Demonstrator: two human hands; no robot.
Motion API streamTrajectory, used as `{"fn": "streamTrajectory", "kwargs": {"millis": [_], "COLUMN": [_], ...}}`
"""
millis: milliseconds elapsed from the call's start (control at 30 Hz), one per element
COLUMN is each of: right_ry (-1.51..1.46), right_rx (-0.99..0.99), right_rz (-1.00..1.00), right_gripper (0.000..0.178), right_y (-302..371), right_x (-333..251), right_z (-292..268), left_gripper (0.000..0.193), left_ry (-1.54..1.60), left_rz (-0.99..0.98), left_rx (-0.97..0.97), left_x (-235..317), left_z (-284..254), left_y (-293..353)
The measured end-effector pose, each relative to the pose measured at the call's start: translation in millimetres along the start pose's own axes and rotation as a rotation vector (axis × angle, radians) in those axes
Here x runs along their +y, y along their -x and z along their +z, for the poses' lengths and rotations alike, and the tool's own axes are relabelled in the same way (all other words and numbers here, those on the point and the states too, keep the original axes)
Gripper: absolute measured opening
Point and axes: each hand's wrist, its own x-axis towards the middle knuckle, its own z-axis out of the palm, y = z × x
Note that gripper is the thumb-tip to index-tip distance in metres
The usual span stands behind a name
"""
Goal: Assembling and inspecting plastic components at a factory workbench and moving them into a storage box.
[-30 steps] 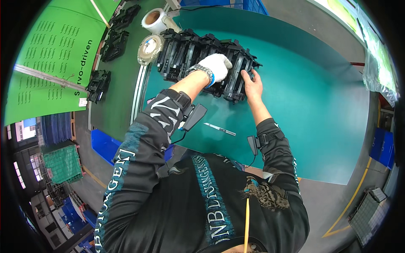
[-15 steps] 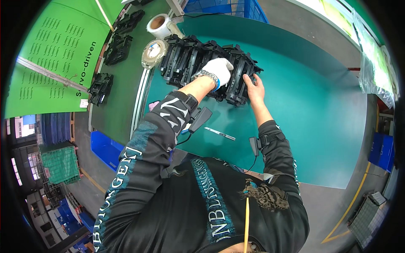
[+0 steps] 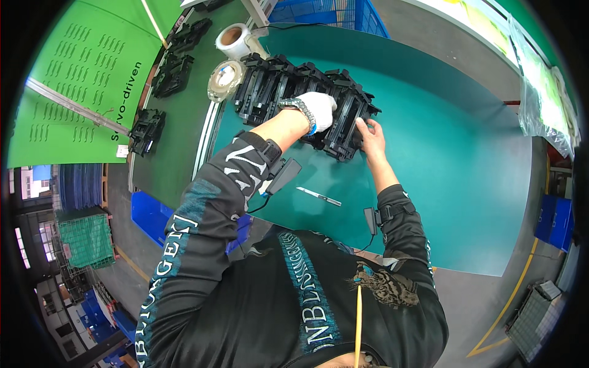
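Black lettering [image 3: 126, 101] on green panel [image 3: 86, 80]; white lettering [image 3: 311, 293] (capitals) on black shirt [image 3: 257, 306]

2 hands [image 3: 319, 111], 1 knife [image 3: 318, 196], 2 rolls [image 3: 238, 49]; at least 4 black units [image 3: 351, 121] on table [image 3: 442, 165], at least 3 on belt [image 3: 175, 138].

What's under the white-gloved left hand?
Part of a row of black units, with green tabletop beneath the row. The left hand covers some of the row's middle; surfaces directly below the palm can't be seen.
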Motion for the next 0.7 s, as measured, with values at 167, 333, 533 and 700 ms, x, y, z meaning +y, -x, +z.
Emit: {"fn": "streamTrajectory", "kwargs": {"millis": [167,333,533,700], "right_ry": [-0.048,-0.216,-0.305,-0.274], "right_rx": [-0.038,-0.089,-0.040,0.004], "right_rz": [0.002,-0.049,0.000,0.057], "right_gripper": [0.076,0.068,0.052,0.044], "right_y": [18.4,30.0,49.1,72.5], "right_x": [3.7,37.2,58.8,71.6], "right_z": [-3.0,-3.2,-32.1,-51.7], "left_gripper": [0.036,0.037,0.040,0.043], "left_ry": [0.118,0.439,0.974,1.323], "left_rz": [0.002,0.053,-0.635,-1.047], "left_rx": [0.049,0.318,0.330,0.505], "left_x": [-9.0,-50.5,-111.2,-152.9], "left_z": [-13.4,-1.9,55.5,103.7], "left_y": [40.7,134.5,268.1,364.3]}}
